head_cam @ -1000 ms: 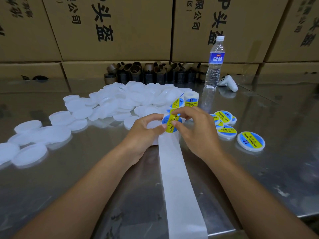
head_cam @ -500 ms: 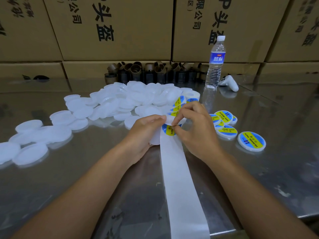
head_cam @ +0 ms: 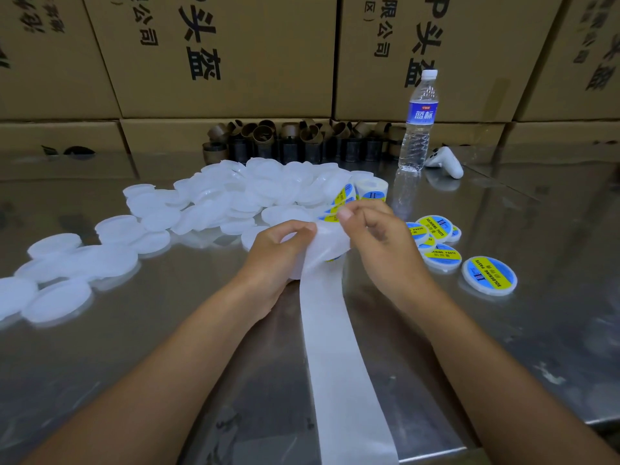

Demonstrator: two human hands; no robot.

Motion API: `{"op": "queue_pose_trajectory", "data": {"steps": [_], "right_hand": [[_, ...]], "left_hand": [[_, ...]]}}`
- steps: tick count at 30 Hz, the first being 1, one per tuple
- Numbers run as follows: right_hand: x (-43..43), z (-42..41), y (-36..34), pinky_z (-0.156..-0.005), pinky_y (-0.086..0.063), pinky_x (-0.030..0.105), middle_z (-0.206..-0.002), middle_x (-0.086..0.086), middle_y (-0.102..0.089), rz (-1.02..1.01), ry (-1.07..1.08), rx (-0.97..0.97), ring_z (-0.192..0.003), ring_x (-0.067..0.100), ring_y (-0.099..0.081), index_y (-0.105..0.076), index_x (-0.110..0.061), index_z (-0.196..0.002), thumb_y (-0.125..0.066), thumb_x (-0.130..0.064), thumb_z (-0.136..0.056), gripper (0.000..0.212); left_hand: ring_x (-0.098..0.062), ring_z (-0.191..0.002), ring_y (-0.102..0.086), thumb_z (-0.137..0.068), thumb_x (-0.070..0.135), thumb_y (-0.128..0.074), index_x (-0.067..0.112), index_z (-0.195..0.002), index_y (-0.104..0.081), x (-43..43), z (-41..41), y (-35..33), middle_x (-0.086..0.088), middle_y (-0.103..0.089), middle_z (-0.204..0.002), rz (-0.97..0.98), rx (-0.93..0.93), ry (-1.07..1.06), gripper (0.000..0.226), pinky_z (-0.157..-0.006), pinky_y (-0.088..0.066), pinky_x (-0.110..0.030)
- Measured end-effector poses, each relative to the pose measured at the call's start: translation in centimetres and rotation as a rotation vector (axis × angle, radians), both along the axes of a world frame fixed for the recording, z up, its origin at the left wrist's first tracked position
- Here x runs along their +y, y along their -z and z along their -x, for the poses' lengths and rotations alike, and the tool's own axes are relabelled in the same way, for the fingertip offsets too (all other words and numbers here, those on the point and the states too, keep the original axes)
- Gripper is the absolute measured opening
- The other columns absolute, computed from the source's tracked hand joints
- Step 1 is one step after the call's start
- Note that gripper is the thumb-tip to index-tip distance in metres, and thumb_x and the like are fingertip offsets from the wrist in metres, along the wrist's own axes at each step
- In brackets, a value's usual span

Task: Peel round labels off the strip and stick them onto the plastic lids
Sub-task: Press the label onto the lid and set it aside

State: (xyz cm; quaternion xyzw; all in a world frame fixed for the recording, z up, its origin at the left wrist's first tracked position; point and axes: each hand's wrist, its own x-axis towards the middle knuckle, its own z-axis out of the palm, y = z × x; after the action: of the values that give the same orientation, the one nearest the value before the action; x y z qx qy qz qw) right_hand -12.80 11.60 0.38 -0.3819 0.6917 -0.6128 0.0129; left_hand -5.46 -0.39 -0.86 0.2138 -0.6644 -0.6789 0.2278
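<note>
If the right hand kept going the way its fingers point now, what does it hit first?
The right hand points left and away. Its fingertips are at the label strip; past that, most likely the pile of unlabelled white lids, though depth is hard to judge.

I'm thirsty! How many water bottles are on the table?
1. The water bottle stands upright at the back of the table, to the right of the pile of white lids and in front of the cardboard boxes. No other bottle shows.
</note>
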Motion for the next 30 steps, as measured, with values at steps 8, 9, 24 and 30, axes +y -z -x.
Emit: {"op": "queue_pose_trajectory", "data": {"steps": [8,9,24,30], "right_hand": [[0.5,1.0,-0.8,-0.076,-0.038,0.02,-0.08,-0.008,-0.059,0.307,0.052,-0.256,-0.078,0.003,-0.053,-0.056,-0.016,-0.076,-0.054,-0.023,-0.094,0.02],[0.5,1.0,-0.8,-0.076,-0.04,0.018,-0.08,-0.011,-0.061,0.317,0.037,-0.24,-0.08,0.003,-0.056,-0.056,-0.021,-0.078,-0.057,-0.017,-0.092,0.015],[0.5,0.5,-1.0,-0.069,-0.044,0.025,-0.088,0.011,-0.06,0.211,-0.138,-0.185,-0.078,0.017,-0.06,-0.06,-0.028,-0.1,-0.053,0.008,-0.087,0.039],[0.3,-0.2,-0.7,-0.06,-0.047,0.02,-0.076,0.007,-0.056,0.094,-0.28,-0.088,-0.07,0.008,-0.055,-0.065,-0.025,-0.088,-0.051,0.004,-0.091,0.032]], "left_hand": [[-0.018,-0.098,-0.064,-0.096,0.027,-0.057,0.018,-0.097,-0.066,-0.2,0.3,0.2,0.006,-0.069,-0.101,-0.04,0.016,-0.116,0.013,-0.096,-0.049,-0.035],[-0.02,-0.093,-0.066,-0.097,0.027,-0.054,0.016,-0.098,-0.064,-0.3,0.4,0.1,0.001,-0.069,-0.1,-0.073,0.031,-0.144,0.015,-0.091,-0.053,-0.037],[-0.03,-0.067,-0.071,-0.099,0.05,-0.032,0.006,-0.102,-0.051,-0.1,-0.1,-0.9,-0.017,-0.073,-0.082,-0.446,0.192,0.149,0.048,-0.065,-0.06,-0.037],[-0.027,-0.089,-0.071,-0.098,0.058,-0.014,0.009,-0.108,-0.065,0.1,0.0,-0.7,-0.01,-0.073,-0.102,-0.364,0.083,0.3,0.07,-0.081,-0.054,-0.04]]}}
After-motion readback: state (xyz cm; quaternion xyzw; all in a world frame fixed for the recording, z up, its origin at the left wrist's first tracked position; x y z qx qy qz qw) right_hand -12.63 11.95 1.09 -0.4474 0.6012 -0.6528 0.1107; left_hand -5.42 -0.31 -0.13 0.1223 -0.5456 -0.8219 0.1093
